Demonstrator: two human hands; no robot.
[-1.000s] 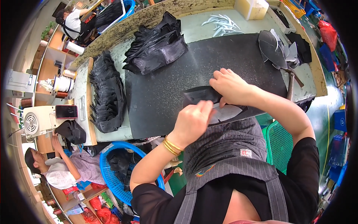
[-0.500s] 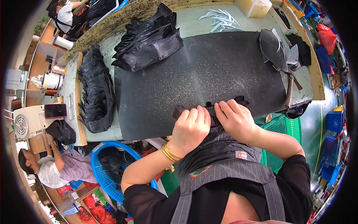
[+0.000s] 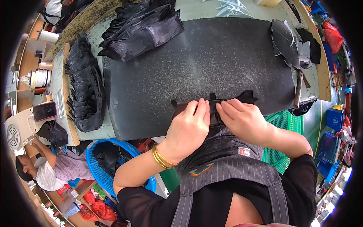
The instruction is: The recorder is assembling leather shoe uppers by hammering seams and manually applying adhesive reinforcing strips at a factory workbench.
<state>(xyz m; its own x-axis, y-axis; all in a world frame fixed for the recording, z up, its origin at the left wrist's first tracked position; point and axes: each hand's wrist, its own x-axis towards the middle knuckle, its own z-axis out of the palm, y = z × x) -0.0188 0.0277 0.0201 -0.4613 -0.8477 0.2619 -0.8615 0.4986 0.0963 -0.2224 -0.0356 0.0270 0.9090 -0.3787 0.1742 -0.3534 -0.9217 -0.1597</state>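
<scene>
A black piece of leather-like material [image 3: 214, 109] lies along the near edge of the dark work mat [image 3: 196, 56], its lobed ends showing beyond my fingers. My left hand [image 3: 191, 123] grips the piece left of its middle, fingertips pressed together on it. On the other side, my right hand [image 3: 242, 118] pinches it close to the left one, fingers bent over its edge. The thumbs and the underside of the piece are mostly hidden.
Stacked black pieces [image 3: 141, 32] sit at the mat's far left, with another row [image 3: 86, 85] beside it. Dark and grey flat shapes [image 3: 285, 43] and a hammer [image 3: 298, 89] lie right. A blue basket [image 3: 92, 166] and green basket [image 3: 283, 125] stand below the table; a co-worker [image 3: 56, 168] is at left.
The view has shifted nearer to the table. My hands have spread slightly apart along the black piece, and more of it shows, flatter, between and beyond my fingers.
</scene>
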